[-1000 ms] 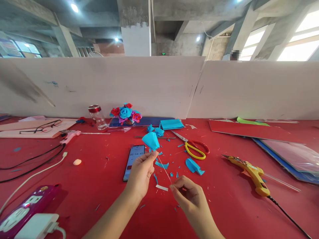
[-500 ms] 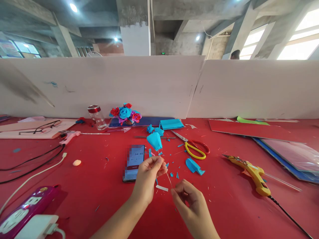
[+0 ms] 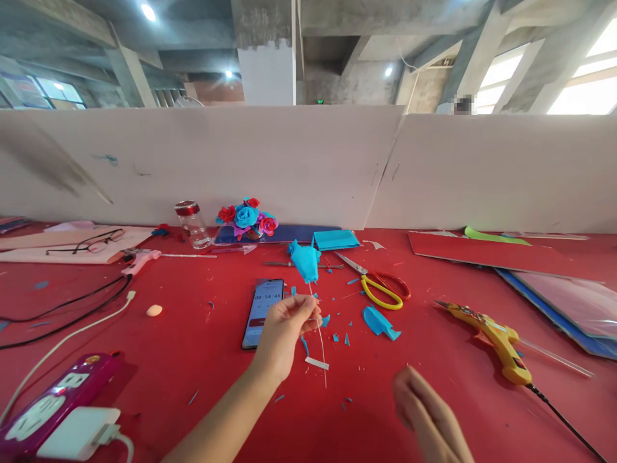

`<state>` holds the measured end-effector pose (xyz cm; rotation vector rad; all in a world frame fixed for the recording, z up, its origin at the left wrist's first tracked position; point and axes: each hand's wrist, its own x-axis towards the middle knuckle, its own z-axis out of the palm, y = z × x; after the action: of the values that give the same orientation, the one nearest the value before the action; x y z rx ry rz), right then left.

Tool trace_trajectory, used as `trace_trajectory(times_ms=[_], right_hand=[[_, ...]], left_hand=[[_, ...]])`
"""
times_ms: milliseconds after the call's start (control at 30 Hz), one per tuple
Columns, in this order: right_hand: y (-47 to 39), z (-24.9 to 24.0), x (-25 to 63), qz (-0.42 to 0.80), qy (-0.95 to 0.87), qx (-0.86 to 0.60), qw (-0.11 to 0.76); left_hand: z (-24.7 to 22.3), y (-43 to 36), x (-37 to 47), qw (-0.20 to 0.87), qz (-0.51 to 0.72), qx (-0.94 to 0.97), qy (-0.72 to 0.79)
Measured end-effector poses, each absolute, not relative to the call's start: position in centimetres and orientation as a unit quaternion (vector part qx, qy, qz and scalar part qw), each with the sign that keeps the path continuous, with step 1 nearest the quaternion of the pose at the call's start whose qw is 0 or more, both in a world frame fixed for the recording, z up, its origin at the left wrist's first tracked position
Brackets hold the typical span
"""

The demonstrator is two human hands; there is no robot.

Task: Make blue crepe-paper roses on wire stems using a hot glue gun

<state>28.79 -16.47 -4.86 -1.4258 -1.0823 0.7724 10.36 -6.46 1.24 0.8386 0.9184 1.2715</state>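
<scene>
A blue paper flower point(image 3: 305, 261) stands on a thin pale stem point(image 3: 324, 350), which my left hand point(image 3: 285, 328) pinches just below the petals. The stem's lower end hangs free over the red table. My right hand point(image 3: 424, 408) is apart from it at the lower right, smeared by motion, and nothing can be made out in its fingers. Blue paper scraps point(image 3: 380, 323) and a white strip point(image 3: 317, 363) lie around the stem. Behind the flower is a folded blue paper point(image 3: 336, 240).
Yellow-and-red-handled scissors point(image 3: 382, 299), a phone point(image 3: 260, 315), and a yellow glue gun point(image 3: 501, 341) lie on the red table point(image 3: 231, 405). A glass jar point(image 3: 193, 226) and a paper bouquet point(image 3: 247, 218) stand at the back. A purple power strip point(image 3: 58, 392) is at left.
My right hand has let go of the stem's lower end and moved away to the right. The flower has risen slightly, still in my left hand's pinch.
</scene>
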Motion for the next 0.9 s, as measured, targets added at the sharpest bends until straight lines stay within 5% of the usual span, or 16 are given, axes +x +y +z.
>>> trace_trajectory(times_ms=[233, 467, 900], right_hand=[[-12.9, 1.2, 30.3, 0.360, -0.527, -0.614, 0.464], [-8.8, 1.2, 27.2, 0.493, -0.451, -0.530, 0.522], [-7.5, 1.0, 25.8, 0.546, -0.418, -0.473, 0.551]], left_hand=[[1.1, -7.5, 11.4, 0.672, 0.482, 0.431, 0.362], [0.8, -7.7, 11.4, 0.686, 0.457, 0.457, 0.333], [0.3, -7.7, 11.4, 0.681, 0.451, 0.455, 0.354]])
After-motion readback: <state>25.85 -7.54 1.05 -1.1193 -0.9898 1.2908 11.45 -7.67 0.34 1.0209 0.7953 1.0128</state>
